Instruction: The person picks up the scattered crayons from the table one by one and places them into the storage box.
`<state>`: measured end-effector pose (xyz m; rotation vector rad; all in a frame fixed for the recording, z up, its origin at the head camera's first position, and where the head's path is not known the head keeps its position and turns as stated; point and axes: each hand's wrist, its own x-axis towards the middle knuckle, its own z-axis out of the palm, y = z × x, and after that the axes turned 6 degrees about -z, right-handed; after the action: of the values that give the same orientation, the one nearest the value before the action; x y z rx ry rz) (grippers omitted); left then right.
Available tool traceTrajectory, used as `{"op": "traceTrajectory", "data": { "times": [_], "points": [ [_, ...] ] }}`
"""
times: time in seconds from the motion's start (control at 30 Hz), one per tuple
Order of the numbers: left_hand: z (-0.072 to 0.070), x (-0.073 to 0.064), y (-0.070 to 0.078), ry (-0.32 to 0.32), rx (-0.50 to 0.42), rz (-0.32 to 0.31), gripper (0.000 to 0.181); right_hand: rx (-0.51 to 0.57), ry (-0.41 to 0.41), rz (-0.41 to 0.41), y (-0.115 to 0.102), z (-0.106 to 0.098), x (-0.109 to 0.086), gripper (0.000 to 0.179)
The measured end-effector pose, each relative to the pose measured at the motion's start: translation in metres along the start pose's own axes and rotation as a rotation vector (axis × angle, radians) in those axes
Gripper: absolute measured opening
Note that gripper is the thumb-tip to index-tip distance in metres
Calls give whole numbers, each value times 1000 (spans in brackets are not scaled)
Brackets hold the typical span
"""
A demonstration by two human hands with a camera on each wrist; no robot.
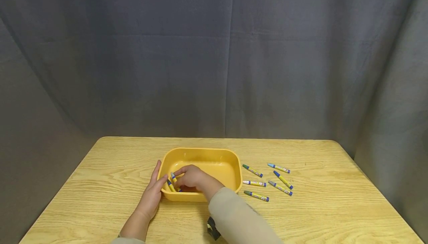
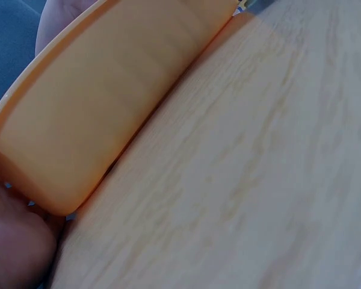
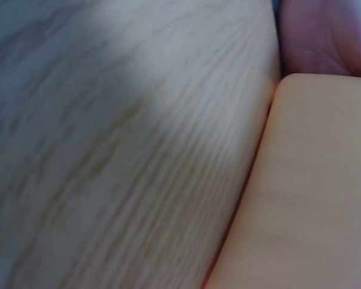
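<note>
Pale fabric of a sleeve [image 1: 240, 214] lies nearest the head camera, leading to the right hand [image 1: 191, 177], which reaches into the left end of a yellow tray [image 1: 184, 197]. Its fingers and thumb seem to pinch a grey-blue-tipped crayon [image 1: 173, 176], though the knuckles partly hide the contact. Beside it, inside the tray, lies a blue-tipped crayon [image 1: 171, 185]. The left hand [image 1: 150, 197] holds the tray's left end, thumb over the rim and fingers along the outer wall.

The crayons look light and stiff, probably brittle enough to snap if bent. Their smooth, round barrels may roll, and a waxy tip could smear, so the wrapped middle is the best place for a light pinch. The tray looks like thin, rigid plastic, likely light enough to slide on the wooden table [image 1: 83, 195]; steadying it by the rim suits it. Six loose crayons [image 1: 283, 179] lie right of the tray, their yellow labels offering similar holds.
</note>
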<state>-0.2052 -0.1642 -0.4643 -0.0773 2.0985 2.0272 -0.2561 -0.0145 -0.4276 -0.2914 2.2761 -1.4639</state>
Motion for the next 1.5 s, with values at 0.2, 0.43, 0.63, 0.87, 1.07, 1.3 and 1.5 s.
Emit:
{"op": "traceTrajectory", "data": {
  "times": [0.2, 0.43, 0.63, 0.87, 1.07, 1.3, 1.5],
  "points": [
    [-1, 0, 0, 8, 14, -11, 67, -116, 8, -15, -3, 4, -2, 33],
    [-2, -1, 0, 2, 18, -8, 66, -230, 30, -3, -5, 5, -3, 30],
    [-1, 0, 0, -1, -7, -11, 66, -326, 24, -21, -7, 6, -3, 29],
    [-1, 0, -1, -21, -19, -2, 67, -341, 21, -25, -7, 4, -4, 29],
    [-1, 0, -1, -3, -8, -7, 68, -276, 25, -29, -6, -5, -6, 32],
    [0, 0, -2, -14, -18, -7, 69, -162, 14, -49, 1, -30, -11, 36],
    [0, 0, -2, -12, -18, -1, 68, -37, -28, -74, 5, -59, -21, 43]
  ]
}}
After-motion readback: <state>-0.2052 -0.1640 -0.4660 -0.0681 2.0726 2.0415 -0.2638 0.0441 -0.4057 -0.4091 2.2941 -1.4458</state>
